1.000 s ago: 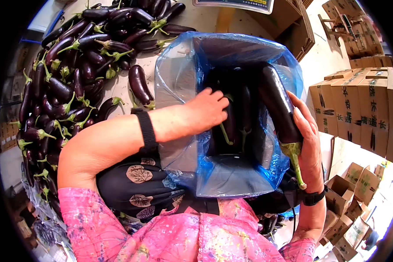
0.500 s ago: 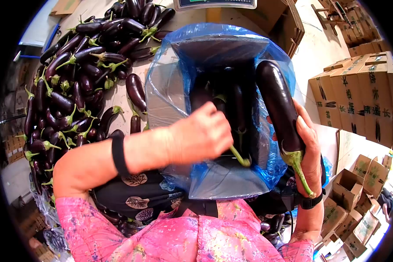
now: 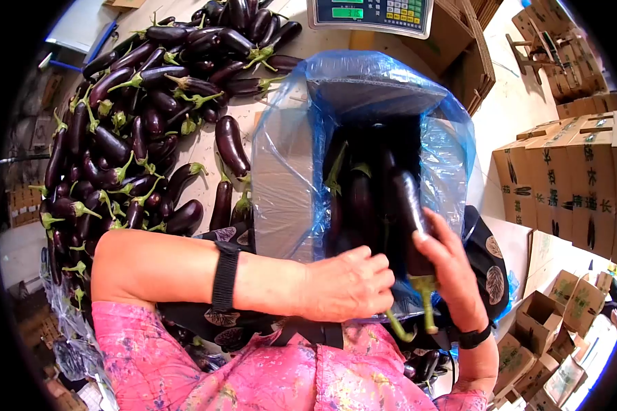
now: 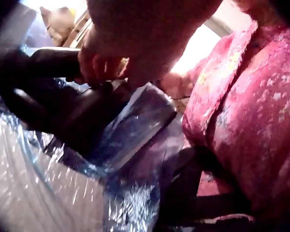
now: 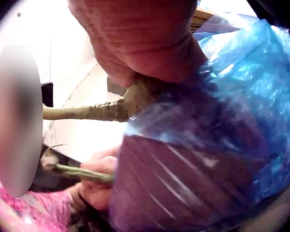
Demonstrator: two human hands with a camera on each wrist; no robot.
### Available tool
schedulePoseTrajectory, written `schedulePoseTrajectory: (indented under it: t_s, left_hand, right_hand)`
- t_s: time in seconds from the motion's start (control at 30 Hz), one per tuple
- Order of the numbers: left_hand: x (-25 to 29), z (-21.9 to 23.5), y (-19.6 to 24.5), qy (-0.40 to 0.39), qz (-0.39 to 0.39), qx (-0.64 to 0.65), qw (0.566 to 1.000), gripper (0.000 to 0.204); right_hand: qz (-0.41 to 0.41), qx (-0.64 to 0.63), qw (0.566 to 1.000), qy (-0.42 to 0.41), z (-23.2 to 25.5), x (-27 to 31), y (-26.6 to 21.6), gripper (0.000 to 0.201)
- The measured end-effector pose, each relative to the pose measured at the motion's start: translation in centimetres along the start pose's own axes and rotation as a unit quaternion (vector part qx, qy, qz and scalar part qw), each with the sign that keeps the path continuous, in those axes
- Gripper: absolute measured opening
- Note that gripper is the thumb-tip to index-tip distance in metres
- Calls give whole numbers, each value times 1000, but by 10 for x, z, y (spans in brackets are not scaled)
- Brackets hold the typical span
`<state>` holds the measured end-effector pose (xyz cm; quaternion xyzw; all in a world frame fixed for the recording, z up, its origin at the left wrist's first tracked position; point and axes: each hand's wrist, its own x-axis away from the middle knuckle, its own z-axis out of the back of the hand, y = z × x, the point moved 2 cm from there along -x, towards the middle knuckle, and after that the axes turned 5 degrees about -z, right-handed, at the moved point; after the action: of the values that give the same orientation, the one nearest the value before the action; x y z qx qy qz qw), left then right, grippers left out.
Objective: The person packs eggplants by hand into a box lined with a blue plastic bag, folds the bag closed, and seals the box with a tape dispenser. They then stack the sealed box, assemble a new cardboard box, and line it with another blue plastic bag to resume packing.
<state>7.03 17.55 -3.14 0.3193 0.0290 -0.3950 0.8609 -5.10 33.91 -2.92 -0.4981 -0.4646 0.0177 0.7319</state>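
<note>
In the head view, a carton lined with a blue plastic bag (image 3: 363,68) stands in front of the person, with several dark purple eggplants inside. The right hand (image 3: 452,270) grips a large glossy eggplant (image 3: 408,198) along the carton's right side, its green stem toward the person. At the near edge, the left hand (image 3: 349,284) has curled fingers around the stem end of another eggplant, whose stem (image 3: 399,327) sticks out below; the carton's near flap is mostly hidden. The right wrist view shows this stem (image 5: 82,172) by the left fingers and the right hand (image 5: 145,43) over a thicker stem.
A large heap of eggplants (image 3: 116,144) covers the left side. A digital scale (image 3: 370,17) stands behind the carton, beside an open cardboard box (image 3: 452,55). Printed cartons (image 3: 562,185) are stacked at right, with more boxes (image 3: 538,318) lower down.
The right hand has lowered its eggplant from above the carton's right edge into the carton. The left hand has moved from over the carton's middle to its near edge, at an eggplant's stem end.
</note>
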Motion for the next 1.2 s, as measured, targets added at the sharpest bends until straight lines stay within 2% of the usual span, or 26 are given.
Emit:
schedulePoseTrajectory:
  t_s: [0.07, 0.1, 0.13, 0.2, 0.27, 0.3, 0.4, 0.43, 0.47, 0.53, 0.57, 0.6, 0.67, 0.73, 0.8, 0.83, 0.87, 0.93, 0.97, 1.0, 1.1, 1.13, 1.17, 1.2]
  left_hand:
    - [0, -12, 7, -25, -35, 0, 999, 19]
    - [0, -18, 7, -25, -52, 10, 998, 21]
    - [1, -22, 6, -26, -60, 12, 998, 24]
    - [2, -26, 8, 38, -64, -2, 997, 28]
    - [-1, -31, 3, 63, -66, 23, 996, 29]
    - [-1, -33, -1, 19, -45, 34, 998, 28]
    - [8, -12, -14, -86, 8, 44, 995, 30]
    - [12, -2, -20, -114, 25, 43, 992, 31]
    - [15, -4, -33, -121, 46, 54, 990, 44]
    - [21, 14, -61, -196, 134, 204, 950, 55]
    - [26, 7, -78, -151, 146, 230, 950, 60]
    - [30, 12, -90, -180, 160, 236, 941, 65]
    - [41, 21, -99, -182, 141, 243, 943, 71]
    - [42, 29, -94, -254, 98, 288, 918, 72]
    - [46, 15, -81, -259, 67, 298, 916, 64]
    - [47, 10, -70, -276, 89, 277, 916, 59]
    - [50, 11, -61, -247, 87, 244, 934, 54]
    - [52, 6, -53, -206, 9, 170, 964, 35]
    - [54, 1, -47, -225, 0, 189, 956, 35]
    - [56, -3, -42, -171, -26, 205, 963, 36]
    - [59, -16, -43, -189, -41, 79, 978, 33]
    - [56, -18, -44, -185, -51, 58, 980, 31]
    - [53, -19, -45, -182, -62, 35, 981, 28]
    - [51, -20, -43, -183, -77, 40, 979, 26]
  right_hand:
    - [-17, 162, 987, -7, -6, -3, 15, 60]
    - [105, 241, 965, -13, -9, -5, 24, 60]
    - [191, 330, 924, -32, -15, -7, 27, 60]
    - [150, 391, 906, -57, -26, -3, 23, 62]
    - [198, 455, 867, -51, -26, -2, 26, 66]
    - [233, 488, 840, -43, -26, -4, 25, 66]
    - [184, 572, 798, -46, -30, -12, 12, 66]
    - [220, 578, 785, -36, -29, -18, 16, 66]
    - [218, 574, 789, -31, -31, -24, 14, 67]
    - [201, 568, 798, -19, -38, -29, 5, 68]
    - [207, 568, 797, -18, -36, -37, 6, 70]
    - [188, 584, 790, -5, -37, -42, 4, 74]
    - [131, 599, 790, 5, -43, -48, 6, 78]
    - [109, 627, 771, 21, -52, -48, 1, 78]
    - [108, 641, 759, 25, -54, -50, 5, 78]
    - [120, 641, 758, 23, -52, -52, 6, 79]
    - [107, 633, 767, 9, -51, -53, 1, 78]
    - [85, 628, 774, 11, -49, -54, 1, 76]
    - [99, 607, 788, 21, -45, -54, -2, 76]
    - [114, 586, 802, 31, -41, -53, -6, 76]
    - [128, 521, 840, 81, -31, -57, -15, 76]
    - [119, 509, 847, 94, -30, -62, -19, 76]
    - [164, 512, 837, 104, -29, -69, -13, 76]
    - [154, 523, 833, 95, -31, -72, -13, 76]
